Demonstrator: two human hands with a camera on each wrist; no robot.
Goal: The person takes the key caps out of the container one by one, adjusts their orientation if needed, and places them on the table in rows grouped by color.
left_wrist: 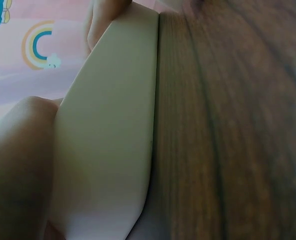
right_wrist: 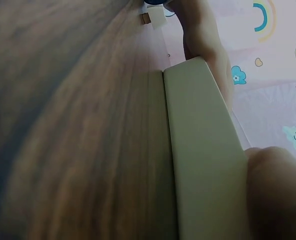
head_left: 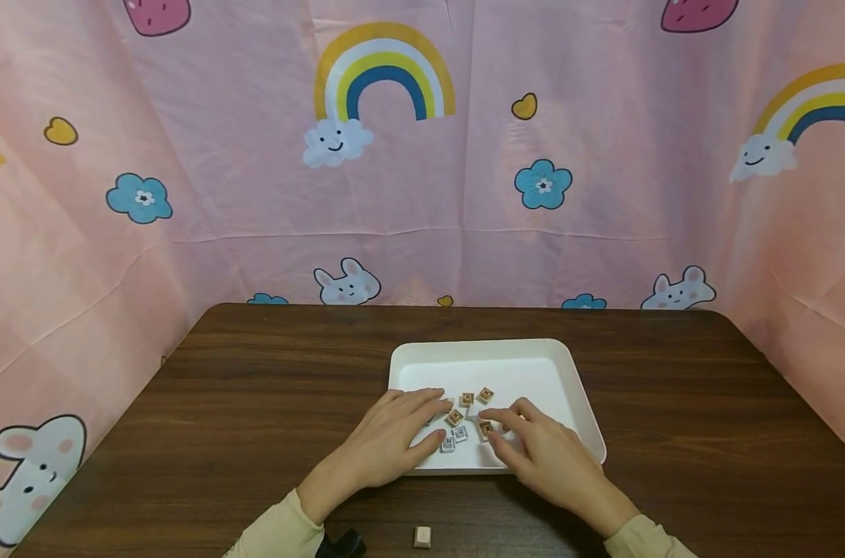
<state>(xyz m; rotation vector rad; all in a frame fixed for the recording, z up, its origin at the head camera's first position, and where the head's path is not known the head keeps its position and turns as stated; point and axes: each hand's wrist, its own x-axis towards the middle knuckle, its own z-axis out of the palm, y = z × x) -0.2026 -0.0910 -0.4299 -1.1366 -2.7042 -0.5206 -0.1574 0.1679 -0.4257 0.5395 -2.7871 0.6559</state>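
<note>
Small keycaps in two colours lie loose in a white tray (head_left: 534, 372). A beige keycap (head_left: 467, 399) and several others show hollow undersides; a grey-white keycap (head_left: 448, 444) lies nearer the front. My left hand (head_left: 398, 438) reaches over the tray's left front, fingers loosely extended beside the keycaps. On the other side, my right hand (head_left: 548, 453) has its index finger and thumb apart around a beige keycap (head_left: 486, 429); its index fingertip is by a whitish keycap. The wrist views show mainly the tray's outer wall (left_wrist: 107, 120) and parts of the hands.
A single beige keycap (head_left: 422, 537) sits on the dark wooden table (head_left: 290, 372) in front of the tray. Near the left sleeve lies a black object (head_left: 343, 544), partly hidden. A pink patterned curtain (head_left: 422, 194) hangs behind the table.
</note>
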